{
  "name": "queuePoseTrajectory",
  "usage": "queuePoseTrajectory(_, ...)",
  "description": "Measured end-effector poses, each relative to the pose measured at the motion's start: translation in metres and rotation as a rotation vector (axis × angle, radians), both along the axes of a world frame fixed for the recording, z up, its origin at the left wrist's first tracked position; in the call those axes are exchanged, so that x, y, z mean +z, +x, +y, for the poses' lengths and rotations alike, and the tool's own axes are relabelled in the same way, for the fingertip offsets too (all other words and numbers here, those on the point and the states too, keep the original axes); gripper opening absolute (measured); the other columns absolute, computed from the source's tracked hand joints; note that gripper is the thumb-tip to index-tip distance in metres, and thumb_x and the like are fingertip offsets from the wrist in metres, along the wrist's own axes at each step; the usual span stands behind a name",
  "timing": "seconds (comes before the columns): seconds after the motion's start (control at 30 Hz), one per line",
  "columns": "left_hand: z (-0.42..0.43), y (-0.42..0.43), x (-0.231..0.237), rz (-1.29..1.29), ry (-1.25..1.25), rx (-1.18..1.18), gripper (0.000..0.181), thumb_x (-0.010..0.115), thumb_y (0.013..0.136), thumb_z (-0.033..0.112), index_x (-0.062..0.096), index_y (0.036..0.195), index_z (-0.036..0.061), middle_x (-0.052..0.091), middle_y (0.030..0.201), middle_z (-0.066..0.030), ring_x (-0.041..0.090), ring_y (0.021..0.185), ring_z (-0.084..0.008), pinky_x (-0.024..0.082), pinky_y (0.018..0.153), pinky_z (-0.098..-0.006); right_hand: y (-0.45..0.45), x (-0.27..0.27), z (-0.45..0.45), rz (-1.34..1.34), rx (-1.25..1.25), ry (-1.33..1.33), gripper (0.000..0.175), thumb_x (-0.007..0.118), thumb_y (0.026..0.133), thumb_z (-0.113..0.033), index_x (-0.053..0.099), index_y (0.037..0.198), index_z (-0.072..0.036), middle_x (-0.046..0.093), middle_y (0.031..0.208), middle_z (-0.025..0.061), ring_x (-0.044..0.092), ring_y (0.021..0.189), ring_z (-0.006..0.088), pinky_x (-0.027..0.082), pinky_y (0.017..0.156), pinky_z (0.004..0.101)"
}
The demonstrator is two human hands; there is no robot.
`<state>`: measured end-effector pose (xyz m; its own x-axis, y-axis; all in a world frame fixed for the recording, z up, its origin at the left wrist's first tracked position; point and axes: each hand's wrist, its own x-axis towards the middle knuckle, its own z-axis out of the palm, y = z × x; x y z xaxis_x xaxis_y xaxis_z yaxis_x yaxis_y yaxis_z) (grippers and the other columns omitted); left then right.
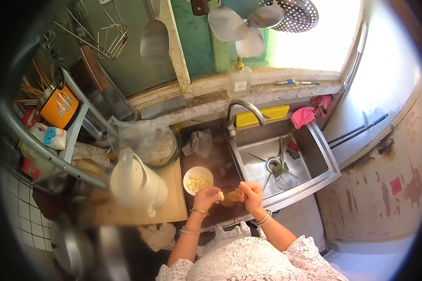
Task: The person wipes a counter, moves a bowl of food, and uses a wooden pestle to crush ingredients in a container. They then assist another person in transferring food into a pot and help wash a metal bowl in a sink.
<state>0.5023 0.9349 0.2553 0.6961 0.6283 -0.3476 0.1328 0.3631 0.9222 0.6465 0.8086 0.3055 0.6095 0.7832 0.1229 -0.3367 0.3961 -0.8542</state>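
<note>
My left hand (206, 200) pinches a small pale garlic clove (221, 196) between thumb and fingertips. Just behind that hand stands a white bowl (185, 181) of peeled garlic cloves (197, 182). My right hand (252, 197) is curled into a loose fist to the right, near the sink's left rim. Between both hands, low on the dark reddish counter (221, 154), is a round vessel (228, 201) with something yellowish in it. My fingers partly cover it, and what my right fingers grip is hidden.
At right is a steel sink (316, 154) with a faucet (246, 102), a wire whisk (285, 181) and other utensils in it. A white electric kettle (149, 186) and a bag-covered pot (161, 154) stand left on a wooden board (176, 207). Steel spatulas (228, 23) hang overhead.
</note>
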Motion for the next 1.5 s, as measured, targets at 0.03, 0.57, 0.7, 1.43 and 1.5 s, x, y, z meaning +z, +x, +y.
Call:
queuePoseTrajectory(0.03, -0.004, 0.002, -0.002, 0.020, 0.048, -0.027, 0.023, 0.070, 0.079, -0.003, 0.066, 0.101, 0.0004, 0.070, 0.093, -0.0073, 0.066, 0.079, -0.0124, 0.053, 0.063, -0.0230, 0.000, -0.001, -0.001, 0.012, 0.006, 0.001, 0.046, 0.055, 0.097, -0.018, 0.045, 0.054, -0.004, 0.046, 0.050, 0.0024, 0.039, 0.046, 0.0089, 0.028, 0.045, 0.0256)
queuePoseTrajectory(0.57, -0.028, 0.003, -0.005, 0.333, 0.804, -0.145, 0.020, 0.068, 0.073, 0.009, 0.074, 0.092, 0.0114, 0.070, 0.084, -0.0118, 0.066, 0.076, -0.0270, 0.053, 0.070, -0.0353, 0.001, 0.005, -0.002, -0.039, -0.011, -0.017, 0.045, 0.054, 0.097, -0.018, 0.047, 0.055, -0.004, 0.047, 0.050, 0.0025, 0.040, 0.046, 0.0096, 0.029, 0.045, 0.0255)
queuePoseTrajectory(0.7, -0.035, 0.003, 0.001, 0.339, 0.909, -0.118, 0.018, 0.068, 0.072, 0.009, 0.074, 0.088, 0.0111, 0.067, 0.079, -0.0119, 0.063, 0.077, -0.0309, 0.051, 0.072, -0.0396, -0.004, 0.004, 0.002, -0.015, 0.027, -0.012, 0.046, 0.054, 0.098, -0.017, 0.045, 0.055, -0.003, 0.047, 0.050, 0.0029, 0.039, 0.045, 0.0094, 0.029, 0.045, 0.0260)
queuePoseTrajectory(1.43, -0.047, 0.000, 0.007, 0.249, 1.012, 0.056, 0.013, 0.058, 0.078, -0.003, 0.066, 0.085, 0.0033, 0.060, 0.086, -0.0132, 0.060, 0.085, -0.0317, 0.049, 0.075, -0.0396, -0.003, 0.022, 0.003, -0.103, -0.041, -0.038, 0.049, 0.051, 0.097, -0.014, 0.043, 0.050, -0.003, 0.044, 0.046, 0.0047, 0.041, 0.043, 0.0141, 0.035, 0.047, 0.0285)
queuePoseTrajectory(1.5, -0.041, 0.015, 0.007, 0.364, 1.065, -0.075, 0.013, 0.056, 0.082, 0.003, 0.068, 0.087, 0.0052, 0.062, 0.087, -0.0137, 0.062, 0.086, -0.0316, 0.051, 0.075, -0.0398, 0.005, 0.038, -0.011, -0.175, -0.086, 0.020, 0.049, 0.050, 0.097, -0.013, 0.043, 0.050, -0.003, 0.044, 0.046, 0.0055, 0.040, 0.042, 0.0153, 0.036, 0.049, 0.0296)
